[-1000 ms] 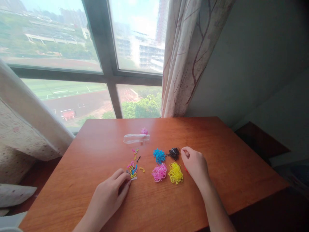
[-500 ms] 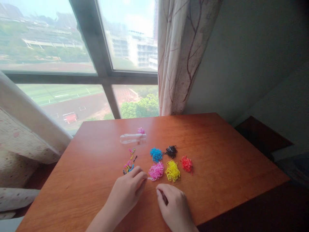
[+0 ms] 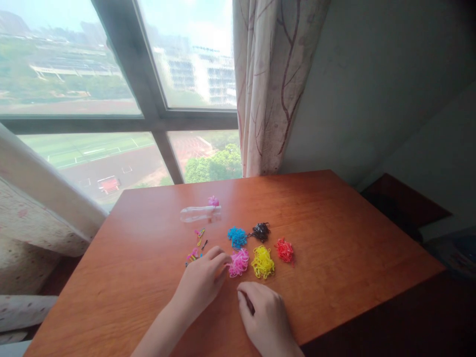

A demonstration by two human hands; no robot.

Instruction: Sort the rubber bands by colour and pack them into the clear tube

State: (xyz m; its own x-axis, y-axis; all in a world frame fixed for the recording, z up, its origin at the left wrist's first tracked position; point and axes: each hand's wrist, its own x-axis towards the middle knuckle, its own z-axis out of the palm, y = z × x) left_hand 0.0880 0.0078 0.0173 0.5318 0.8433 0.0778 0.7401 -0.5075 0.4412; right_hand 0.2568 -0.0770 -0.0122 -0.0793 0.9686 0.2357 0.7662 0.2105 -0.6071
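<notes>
My left hand (image 3: 206, 272) reaches to the left edge of a pile of pink rubber bands (image 3: 238, 263), its fingertips pinched on the bands there. Closed in a loose curl, my right hand (image 3: 265, 311) rests on the table just in front of the piles; what its fingers hold, if anything, is hidden. A yellow pile (image 3: 263, 262) lies right of the pink one, and a red pile (image 3: 284, 250) farther right. Behind them are a blue pile (image 3: 237, 237) and a black pile (image 3: 261, 231). Partly behind my left hand sits a small mixed-colour group (image 3: 192, 256).
A clear plastic tube-like wrapper (image 3: 197, 214) lies at the back, with a small pink-purple item (image 3: 213, 201) beside it. A few loose coloured bands (image 3: 200, 234) and a short black piece (image 3: 204, 244) are on the wooden table (image 3: 334, 238). Window and curtain (image 3: 260, 99) stand behind.
My left hand has moved up slightly against the pink pile; the pink strand that stuck out toward its fingertips no longer shows. My right hand keeps its curl. The view has shifted a little.
</notes>
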